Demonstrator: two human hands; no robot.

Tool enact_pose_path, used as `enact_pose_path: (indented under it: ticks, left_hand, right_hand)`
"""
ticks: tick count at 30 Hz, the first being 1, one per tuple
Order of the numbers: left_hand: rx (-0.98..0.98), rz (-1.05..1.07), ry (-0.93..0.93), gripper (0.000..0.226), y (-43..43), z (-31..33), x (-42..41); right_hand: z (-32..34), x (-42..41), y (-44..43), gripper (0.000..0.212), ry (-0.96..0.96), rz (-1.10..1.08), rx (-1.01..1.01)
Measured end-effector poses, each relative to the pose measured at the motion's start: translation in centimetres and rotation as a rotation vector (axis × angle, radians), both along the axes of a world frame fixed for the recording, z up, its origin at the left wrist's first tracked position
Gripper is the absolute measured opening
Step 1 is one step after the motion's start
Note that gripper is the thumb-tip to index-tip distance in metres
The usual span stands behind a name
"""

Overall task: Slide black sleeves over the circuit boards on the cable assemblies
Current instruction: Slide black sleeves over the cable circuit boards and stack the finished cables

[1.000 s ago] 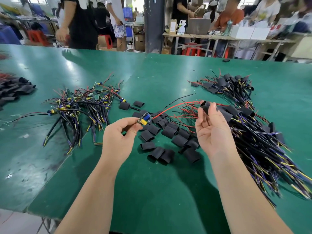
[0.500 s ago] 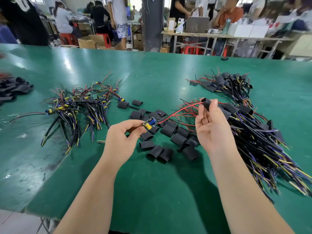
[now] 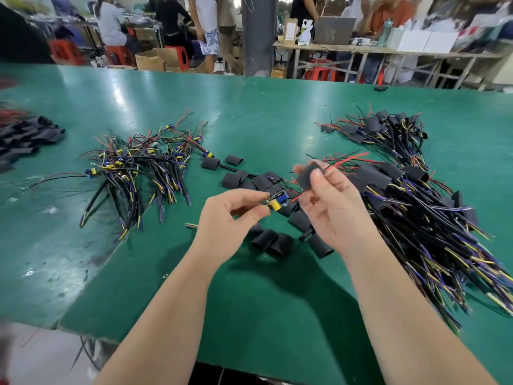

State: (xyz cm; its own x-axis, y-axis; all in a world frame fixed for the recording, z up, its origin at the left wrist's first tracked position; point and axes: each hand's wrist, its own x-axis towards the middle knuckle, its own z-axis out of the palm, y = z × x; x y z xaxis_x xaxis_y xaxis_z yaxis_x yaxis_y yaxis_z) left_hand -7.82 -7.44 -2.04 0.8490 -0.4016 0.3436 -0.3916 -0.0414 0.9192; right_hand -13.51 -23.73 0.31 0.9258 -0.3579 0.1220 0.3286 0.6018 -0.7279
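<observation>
On the table (image 3: 277, 107) bare cables (image 3: 138, 168) lie left, sleeved cables (image 3: 416, 212) right, loose sleeves (image 3: 272, 243) between, seemingly so work flows across. The left hand (image 3: 230, 220) pinches the circuit board (image 3: 276, 201) steady. The right hand (image 3: 333, 207), close beside, pinches a sleeve (image 3: 306, 176) threaded on its red wires (image 3: 347, 159), seemingly ready to slide down.

Left hand (image 3: 222, 218) pinches a circuit board (image 3: 276, 200); right hand (image 3: 330, 209) holds a black sleeve (image 3: 307, 175) (red wires (image 3: 344, 161) threaded through).

An assembly workshop: a long green worktable (image 3: 249, 107) heaped with cable assemblies (image 3: 138, 168), workers (image 3: 111, 26) on red stools (image 3: 119, 55) at eleven o'clock.
</observation>
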Motion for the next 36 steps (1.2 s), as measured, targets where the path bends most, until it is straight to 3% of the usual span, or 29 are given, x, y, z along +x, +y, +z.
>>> enact_pose_path:
  ticks: [5,14,19,26,31,36]
  left_hand:
    - [-0.152,-0.044,0.097,0.023,0.2,0.3,0.0]
    - [-0.174,-0.102,0.178,0.015,0.4,0.5,-0.1]
    - [-0.156,-0.101,0.213,0.014,0.4,0.4,-0.1]
    - [-0.142,-0.091,0.221,0.020,0.3,0.3,0.0]
    - [-0.162,-0.057,0.225,0.017,0.3,0.3,0.2]
    - [-0.160,-0.077,0.221,0.018,0.4,0.2,0.1]
  right_hand:
    - [-0.5,0.2,1.2,0.032,0.029,0.006,-0.142]
    - [-0.8,-0.1,0.9,0.023,-0.033,0.152,-0.226]
    - [-1.1,0.1,0.9,0.017,0.052,-0.010,-0.421]
    - [-1.4,0.1,1.6,0.005,0.137,-0.084,-0.513]
    - [-0.9,-0.2,1.4,0.024,0.183,-0.011,-0.462]
    - [-1.3,0.2,1.5,0.018,0.237,-0.038,-0.457]
